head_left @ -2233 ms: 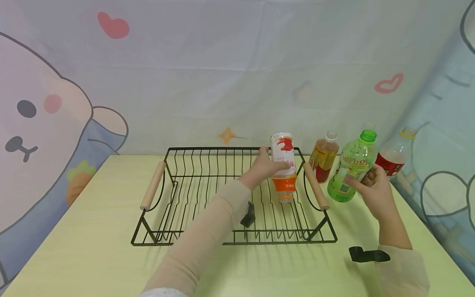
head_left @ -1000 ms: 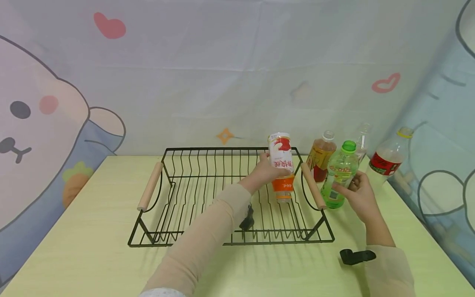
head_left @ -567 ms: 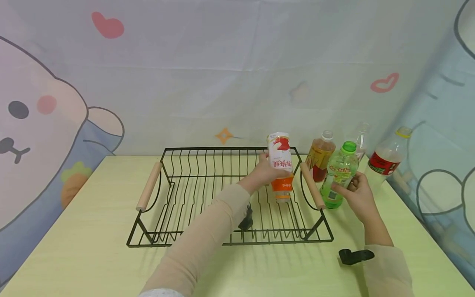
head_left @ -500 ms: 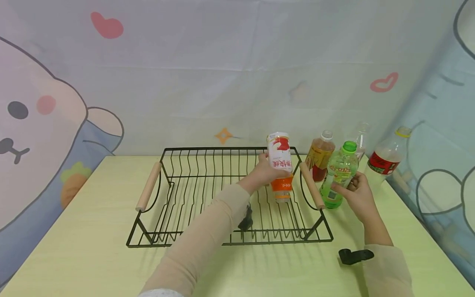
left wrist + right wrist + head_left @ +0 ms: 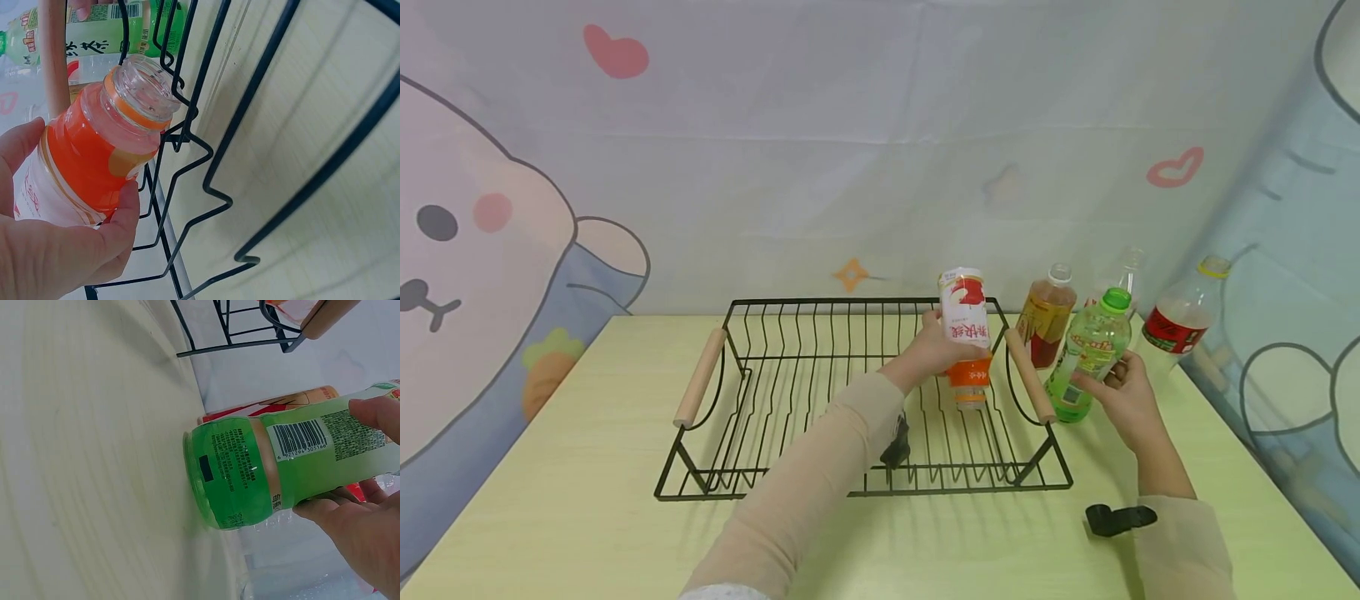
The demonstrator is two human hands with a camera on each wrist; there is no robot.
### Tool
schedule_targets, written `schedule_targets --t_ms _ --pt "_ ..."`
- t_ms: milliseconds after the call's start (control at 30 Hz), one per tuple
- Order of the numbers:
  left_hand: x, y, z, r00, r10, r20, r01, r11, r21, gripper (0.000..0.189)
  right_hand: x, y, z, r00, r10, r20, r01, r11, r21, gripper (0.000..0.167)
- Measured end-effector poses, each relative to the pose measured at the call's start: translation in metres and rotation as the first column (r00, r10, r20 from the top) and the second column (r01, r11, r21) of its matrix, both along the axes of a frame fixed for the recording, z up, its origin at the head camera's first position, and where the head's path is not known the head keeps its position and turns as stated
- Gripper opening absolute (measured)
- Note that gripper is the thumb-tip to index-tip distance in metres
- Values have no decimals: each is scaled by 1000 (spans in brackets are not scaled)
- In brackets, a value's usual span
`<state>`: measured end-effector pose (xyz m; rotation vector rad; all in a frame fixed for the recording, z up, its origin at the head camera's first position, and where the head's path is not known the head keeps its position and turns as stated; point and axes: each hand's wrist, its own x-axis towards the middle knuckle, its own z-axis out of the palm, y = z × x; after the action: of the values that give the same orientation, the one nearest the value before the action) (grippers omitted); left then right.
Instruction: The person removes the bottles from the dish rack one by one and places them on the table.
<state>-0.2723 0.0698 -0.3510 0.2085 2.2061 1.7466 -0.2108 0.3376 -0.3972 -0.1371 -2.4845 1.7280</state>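
My left hand [image 5: 931, 348] grips a white-and-orange drink bottle [image 5: 966, 310] upside down over the right part of a black wire dish rack [image 5: 863, 492]. In the left wrist view its uncapped clear mouth [image 5: 147, 94] is close to the rack's wires; whether it touches them I cannot tell. My right hand [image 5: 1123, 400] holds a green drink bottle [image 5: 1086, 354] just right of the rack, its top leaning slightly right. The right wrist view shows its base [image 5: 215, 475] by the table; contact is unclear. Thumb and fingers lie on opposite sides of it.
Behind the green bottle stand an amber bottle [image 5: 1047, 317], a clear bottle [image 5: 1127, 271] partly hidden, and a red-labelled bottle [image 5: 1180, 321] with a yellow neck ring. Wooden handles [image 5: 702, 379] rise at the rack's two ends. A printed cloth [image 5: 880, 167] hangs behind the table [image 5: 587, 467].
Since the oldest frame, the right hand has brought the green bottle left and lower, beside the rack; its top has lately tipped slightly right. The left hand and its bottle stay nearly still.
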Motion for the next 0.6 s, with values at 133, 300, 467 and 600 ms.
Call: schedule_targets --t_ms 133,300,467,600 --pt "2 -1 1 1000 -1 -8 1 1000 -4 97 1 1 0 1000 11 2 -11 1000 8 85" --pt "4 -2 4 1000 -6 -23 6 1000 -8 96 3 4 0 999 38 -2 -38 999 38 89" --pt "3 -4 6 999 -16 -35 16 1000 -6 96 8 8 7 999 36 -25 -34 998 61 94" --pt "1 -6 8 999 -16 -35 16 1000 -11 97 12 13 15 998 -5 -55 6 999 34 92"
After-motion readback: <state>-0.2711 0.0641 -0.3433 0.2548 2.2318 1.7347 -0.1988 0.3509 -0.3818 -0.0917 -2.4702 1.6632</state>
